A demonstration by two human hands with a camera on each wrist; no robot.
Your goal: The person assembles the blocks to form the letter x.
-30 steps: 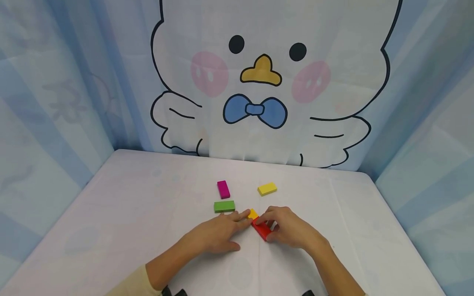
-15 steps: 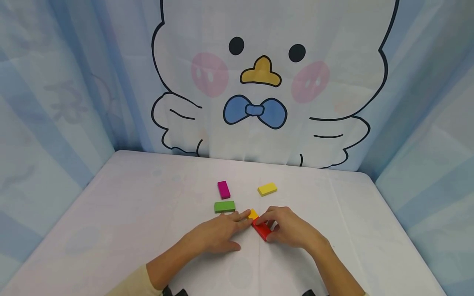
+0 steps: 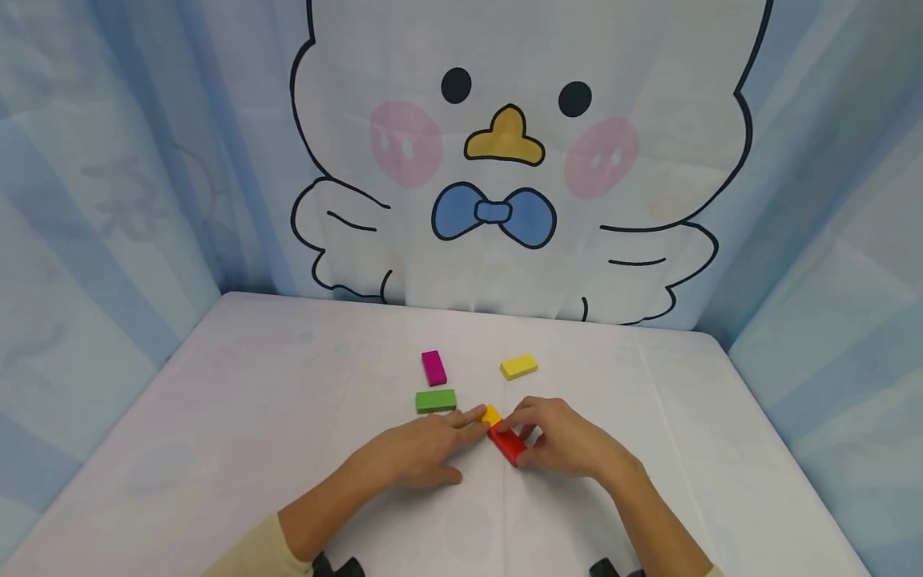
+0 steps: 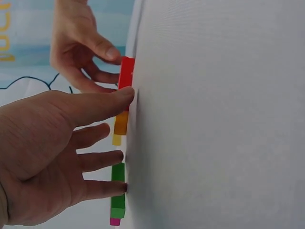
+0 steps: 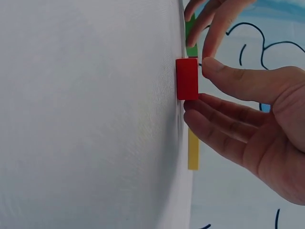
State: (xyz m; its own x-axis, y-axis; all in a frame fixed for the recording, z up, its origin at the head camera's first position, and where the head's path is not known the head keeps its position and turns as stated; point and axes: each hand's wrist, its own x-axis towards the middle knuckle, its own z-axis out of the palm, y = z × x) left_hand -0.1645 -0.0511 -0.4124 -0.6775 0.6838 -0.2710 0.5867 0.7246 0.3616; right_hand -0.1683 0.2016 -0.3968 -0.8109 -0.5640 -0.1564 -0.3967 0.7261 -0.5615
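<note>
On the white-covered table lies a red block [image 3: 507, 447], end to end with an orange block [image 3: 491, 415]. My right hand [image 3: 570, 437] holds the red block, with the thumb near its close end and fingers at its far side. The right wrist view shows the red block [image 5: 187, 78] end-on between thumb and fingers. My left hand [image 3: 418, 453] rests palm down, its fingers straight and spread, fingertips at the orange block's left side. Just beyond the left fingers is a green block [image 3: 436, 401]. Part of the orange block is hidden by fingers.
A magenta block [image 3: 434, 368] lies behind the green one. Farther right sits a yellow block [image 3: 518, 366]. The table [image 3: 238, 385] is bordered by hanging curtains [image 3: 86, 240], the back one printed with a cartoon bird.
The head view has shifted very slightly. Both hands and all the blocks keep nearly the same places.
</note>
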